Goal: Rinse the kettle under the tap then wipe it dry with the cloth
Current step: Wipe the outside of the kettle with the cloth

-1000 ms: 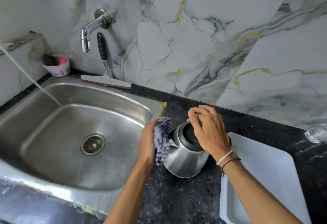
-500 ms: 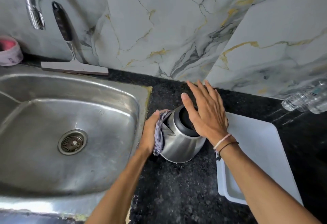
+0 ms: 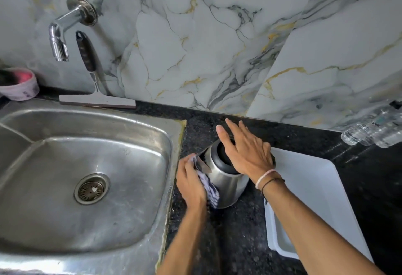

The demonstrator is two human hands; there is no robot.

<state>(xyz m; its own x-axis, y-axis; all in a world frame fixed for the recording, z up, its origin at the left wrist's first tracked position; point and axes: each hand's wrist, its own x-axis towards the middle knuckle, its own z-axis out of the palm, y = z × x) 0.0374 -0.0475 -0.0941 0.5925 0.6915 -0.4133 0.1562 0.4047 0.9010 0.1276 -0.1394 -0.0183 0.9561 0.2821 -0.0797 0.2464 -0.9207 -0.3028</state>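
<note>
A steel kettle with a black lid stands on the dark counter just right of the sink. My left hand presses a blue-and-white checked cloth against the kettle's left side below the spout. My right hand lies flat on the lid with its fingers stretched out, and hides the handle side. The chrome tap sticks out of the marble wall at the upper left with no water coming from it.
A steel sink with a drain fills the left. A squeegee leans on the wall behind it, beside a pink-filled tub. A white tray lies right of the kettle. Plastic bottles lie at the far right.
My left hand has slid the cloth down the kettle's side from near the spout. My right hand has flattened from a curled grip on the lid. The view has shifted right then back.
</note>
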